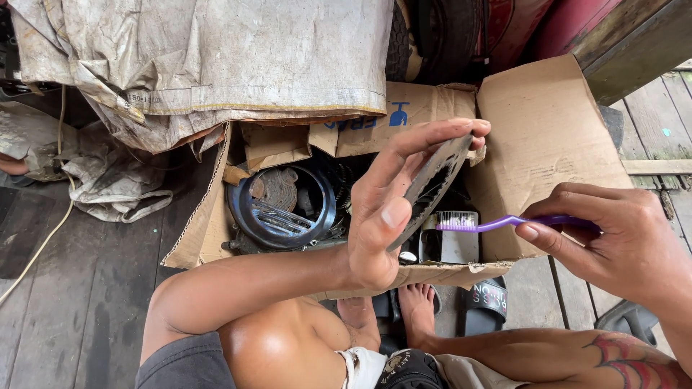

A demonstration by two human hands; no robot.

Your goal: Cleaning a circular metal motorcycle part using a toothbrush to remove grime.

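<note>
My left hand holds up a flat, dark, round metal disc by its edges, thumb low and fingertips on the top rim. My right hand grips a purple toothbrush by the handle. Its white bristle head sits just right of the disc's lower edge, close to it or touching it. Both are held above an open cardboard box.
The box holds a dark round engine cover and other greasy metal parts. A dirty tarp lies behind it, a white cable at left. My feet and black sandals rest on the wooden plank floor.
</note>
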